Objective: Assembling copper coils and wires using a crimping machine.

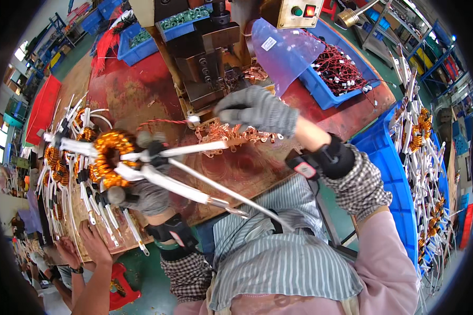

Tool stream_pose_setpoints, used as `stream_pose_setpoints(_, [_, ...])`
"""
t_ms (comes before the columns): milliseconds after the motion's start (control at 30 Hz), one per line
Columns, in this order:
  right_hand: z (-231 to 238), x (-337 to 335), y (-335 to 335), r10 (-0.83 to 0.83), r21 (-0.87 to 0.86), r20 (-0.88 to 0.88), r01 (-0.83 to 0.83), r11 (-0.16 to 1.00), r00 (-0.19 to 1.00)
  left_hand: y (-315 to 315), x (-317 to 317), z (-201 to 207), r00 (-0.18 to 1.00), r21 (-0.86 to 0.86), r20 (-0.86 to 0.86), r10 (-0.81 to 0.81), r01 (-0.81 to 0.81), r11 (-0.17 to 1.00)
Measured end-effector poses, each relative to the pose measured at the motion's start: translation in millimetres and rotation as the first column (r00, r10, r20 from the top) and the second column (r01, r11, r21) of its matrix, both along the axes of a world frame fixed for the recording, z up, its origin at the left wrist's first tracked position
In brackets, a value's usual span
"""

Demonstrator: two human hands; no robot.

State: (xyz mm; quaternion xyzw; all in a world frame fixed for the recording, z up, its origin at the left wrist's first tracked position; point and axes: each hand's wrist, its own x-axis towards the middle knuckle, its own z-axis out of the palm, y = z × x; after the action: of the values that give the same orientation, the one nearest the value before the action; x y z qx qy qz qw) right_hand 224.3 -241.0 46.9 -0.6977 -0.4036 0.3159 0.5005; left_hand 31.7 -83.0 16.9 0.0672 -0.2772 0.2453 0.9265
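My left hand [151, 197], in a grey knit glove, grips a toroid coil [110, 170] wound with orange-copper wire. Thick white-sleeved leads [178, 187] run from the coil to the right, some with bare metal ends. My right hand [265, 111], gloved the same way, is over a heap of loose copper terminals [213, 137], just in front of a dark metal press [199, 68]. Its fingers are curled together and slightly blurred; whatever they hold is hidden. A red twisted wire [160, 122] with a white connector lies between the hands.
More coils with white leads [63, 173] pile up on the left; another person's hands [92, 244] reach in there. A blue bin [326, 97] of red wires and a translucent sheet [284, 47] sit at back right. A large blue crate [389, 173] of coils stands right.
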Motion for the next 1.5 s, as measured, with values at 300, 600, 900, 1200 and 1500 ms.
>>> stream_pose_setpoints(300, [-37,-14,-21,0.451,-0.444,0.808,-0.112,0.889,0.379,44,18,-3,0.955,0.216,-0.2,0.22,-0.176,0.96])
stream_pose_setpoints(600, [-37,8,-41,0.144,-0.191,0.545,-0.045,0.981,0.826,46,23,-36,0.768,0.124,-0.562,0.308,-0.29,0.949])
stream_pose_setpoints(900, [-11,32,-58,0.115,0.074,0.19,-0.131,0.989,0.975,37,28,-33,0.762,0.206,-0.578,0.293,-0.21,0.956])
stream_pose_setpoints(1200, [-13,35,-52,0.074,0.196,0.04,-0.08,0.977,0.996,40,28,-39,0.723,0.171,-0.608,0.327,-0.283,0.944])
stream_pose_setpoints(1500, [-18,23,-51,0.073,0.243,-0.594,0.092,0.966,0.801,37,30,-34,0.681,0.236,-0.63,0.372,-0.289,0.928])
